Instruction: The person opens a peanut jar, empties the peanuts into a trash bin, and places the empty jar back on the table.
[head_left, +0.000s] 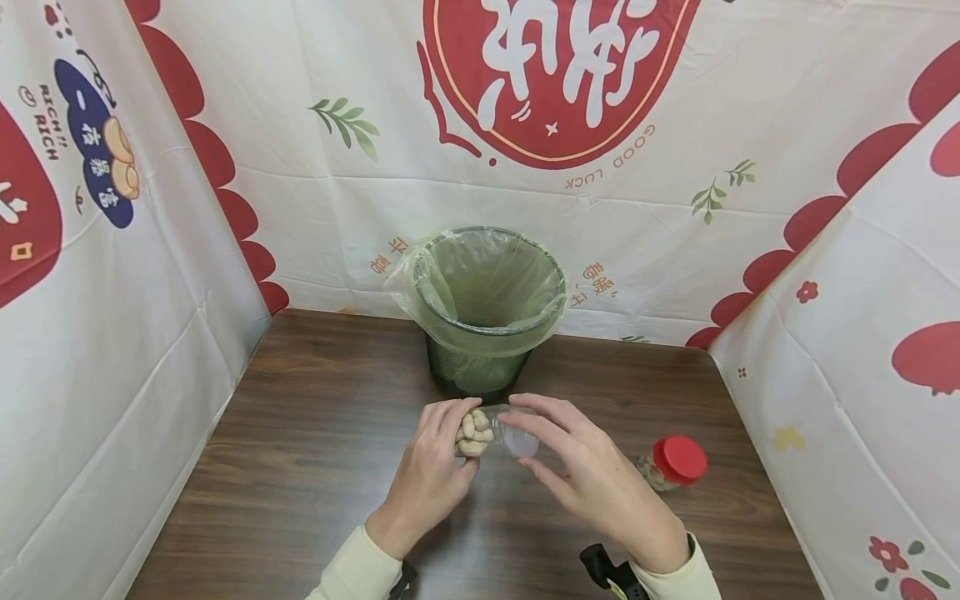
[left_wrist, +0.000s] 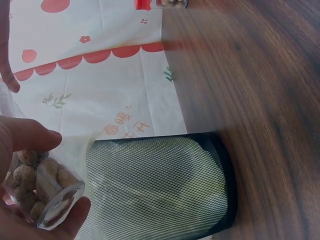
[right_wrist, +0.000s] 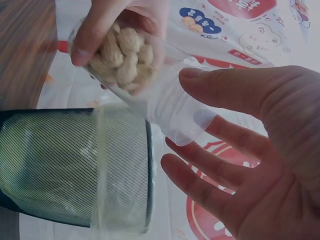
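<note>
My left hand (head_left: 431, 467) grips a clear plastic jar (left_wrist: 62, 205) of peanuts around its body. The jar lies on its side in the air, its mouth toward my right hand (head_left: 577, 454). Unshelled peanuts (right_wrist: 125, 55) are gathered toward the base end, under the left fingers. At the mouth sits a translucent lid (right_wrist: 182, 120), pale and smooth. My right thumb and index finger pinch it from opposite sides, while the other right fingers are spread apart. Both hands are just in front of the wastebasket (head_left: 480, 367).
The black mesh wastebasket has a pale green bag (head_left: 487, 333) folded over its rim. A second jar with a red lid (head_left: 681, 460) lies tilted on the wooden table (head_left: 300, 467) to the right. Printed cloth (head_left: 360, 217) hangs around the back and sides.
</note>
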